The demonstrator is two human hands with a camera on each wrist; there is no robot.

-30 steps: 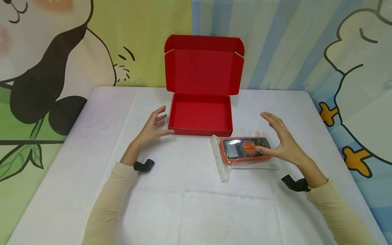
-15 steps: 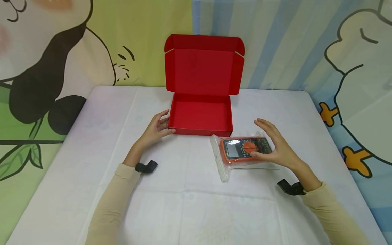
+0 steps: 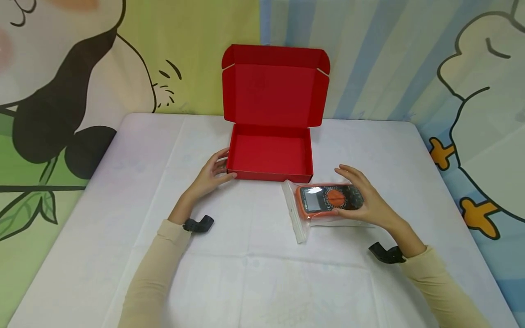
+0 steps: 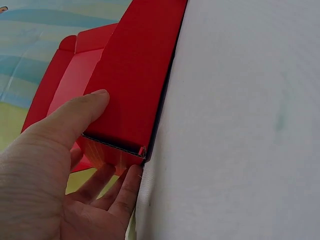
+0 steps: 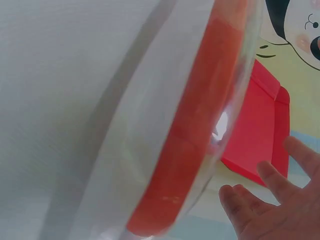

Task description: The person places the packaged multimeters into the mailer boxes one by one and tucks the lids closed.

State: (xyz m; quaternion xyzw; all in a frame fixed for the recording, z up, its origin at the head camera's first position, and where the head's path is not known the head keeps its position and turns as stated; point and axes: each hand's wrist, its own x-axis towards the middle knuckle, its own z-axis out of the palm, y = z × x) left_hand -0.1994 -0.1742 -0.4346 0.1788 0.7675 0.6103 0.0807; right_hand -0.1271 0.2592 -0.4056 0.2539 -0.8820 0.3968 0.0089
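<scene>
A red cardboard box (image 3: pixel 270 176) stands with its lid raised at the back of the table, its inside bare. My left hand (image 3: pixel 206 180) holds its near left corner, thumb (image 4: pixel 95 107) against the front wall and the other fingers along the left side. To the right of the box's front lies a digital multimeter (image 3: pixel 320 199), orange-cased with a black face, inside a clear plastic bag (image 3: pixel 296 223). Over the multimeter's right end my right hand (image 3: pixel 373 205) is spread, thumb at the near edge and fingers raised beyond the far edge.
A white cloth covers the table (image 3: pixel 246 282). Behind it hangs a backdrop (image 3: pixel 369 54) with cartoon animals, close behind the box's raised lid. A black wrist camera mount (image 3: pixel 198 224) is strapped to each wrist.
My left hand has moved right and slightly down onto the box's corner. My right hand has shifted left and down around the bagged multimeter. The box and multimeter have stayed in place.
</scene>
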